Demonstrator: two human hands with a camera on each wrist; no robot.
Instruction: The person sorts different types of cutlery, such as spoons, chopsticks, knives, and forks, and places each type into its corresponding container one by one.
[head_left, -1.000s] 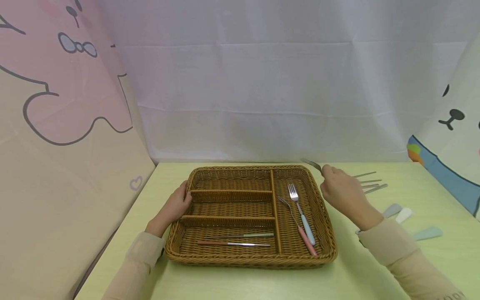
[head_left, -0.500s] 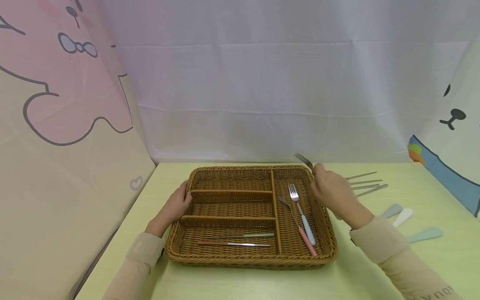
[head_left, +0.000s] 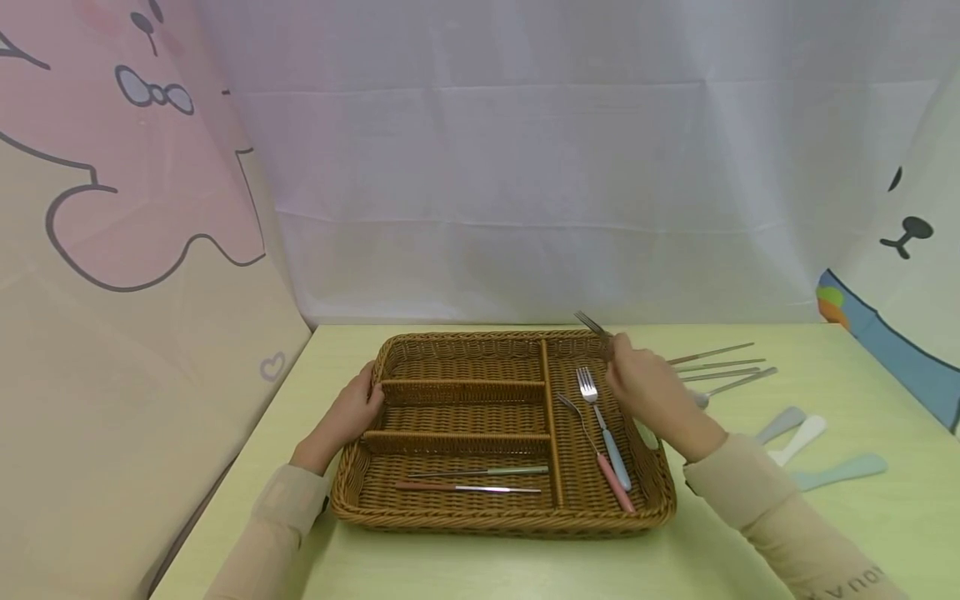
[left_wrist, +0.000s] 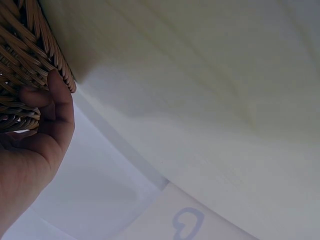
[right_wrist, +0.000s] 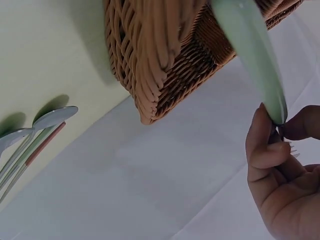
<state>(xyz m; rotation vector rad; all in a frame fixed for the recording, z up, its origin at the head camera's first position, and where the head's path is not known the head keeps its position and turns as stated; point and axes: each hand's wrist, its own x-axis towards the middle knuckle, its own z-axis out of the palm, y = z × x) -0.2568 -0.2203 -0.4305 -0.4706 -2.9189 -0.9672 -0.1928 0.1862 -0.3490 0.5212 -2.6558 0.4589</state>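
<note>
In the head view, a brown wicker tray (head_left: 480, 522) with compartments sits on the table. My left hand (head_left: 345, 418) grips its left side, fingers curled through the woven edge in the left wrist view. My right hand (head_left: 652, 392) holds a fork (head_left: 591, 323) above the tray's back right rim, tines up and to the left. The right wrist view shows thumb and fingers pinching it just past its green handle (right_wrist: 255, 60). Inside the long right compartment lie a blue-handled fork (head_left: 617, 462) and a pink-handled fork (head_left: 615, 485). Two chopsticks (head_left: 427, 486) lie in the front left compartment.
Right of the tray, several chopsticks and spoons lie together; two spoon bowls (right_wrist: 55, 116) show in the right wrist view. Nearer are grey (head_left: 780, 422), white (head_left: 802, 435) and green (head_left: 843, 472) cutlery handles, partly behind the right sleeve. A white curtain (head_left: 487, 208) hangs behind.
My right hand has moved left with the fork, from beside the tray to over its right rim. The left hand and tray stay in place.
</note>
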